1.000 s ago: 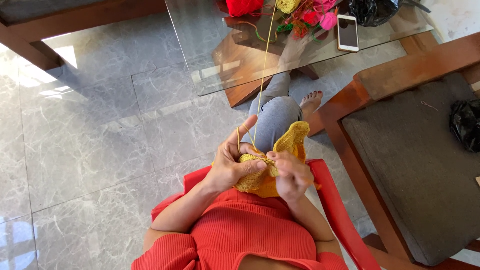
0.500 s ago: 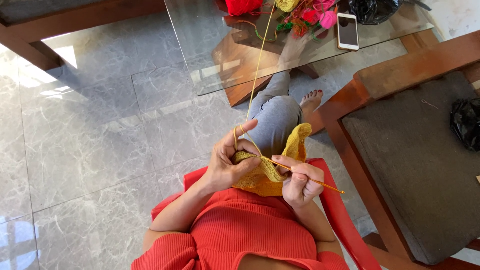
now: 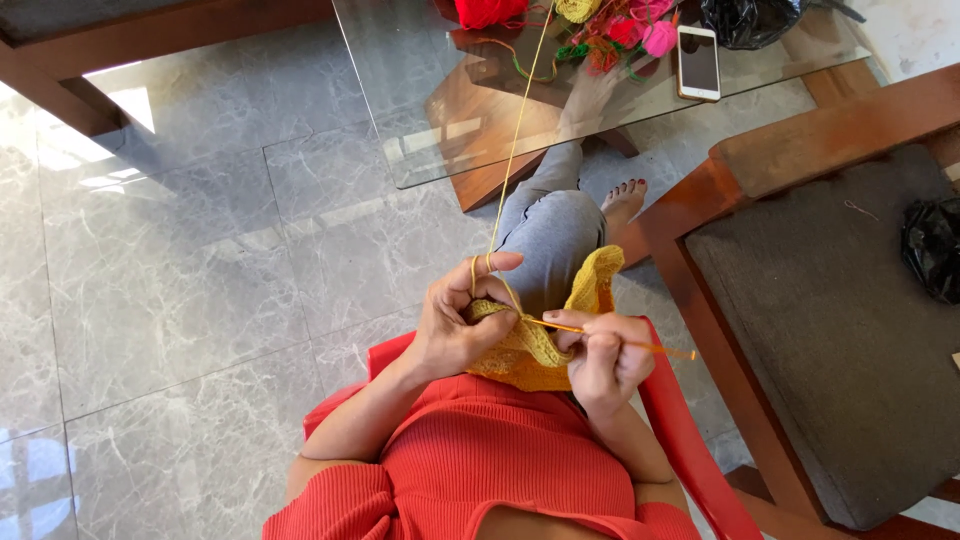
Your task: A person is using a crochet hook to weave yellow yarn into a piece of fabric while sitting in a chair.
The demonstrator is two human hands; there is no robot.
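A yellow crocheted piece (image 3: 545, 340) lies over my lap and grey-trousered knee. My left hand (image 3: 455, 325) pinches its upper left edge, and the yellow yarn strand (image 3: 512, 150) loops over that hand's raised forefinger and runs up to the glass table. My right hand (image 3: 600, 355) grips an orange crochet hook (image 3: 610, 338) held nearly level. The hook's tip meets the work beside my left fingers; its other end sticks out to the right.
A glass table (image 3: 420, 110) ahead carries red, yellow and pink yarn balls (image 3: 600, 20), a white phone (image 3: 698, 62) and a black bag. A wooden seat with a grey cushion (image 3: 830, 320) stands at the right. I sit on a red plastic chair (image 3: 690, 460).
My right hand first moved down and to the right, away from the work, drawing the hook out. Now it has come back left, with the hook tip at the work's edge again.
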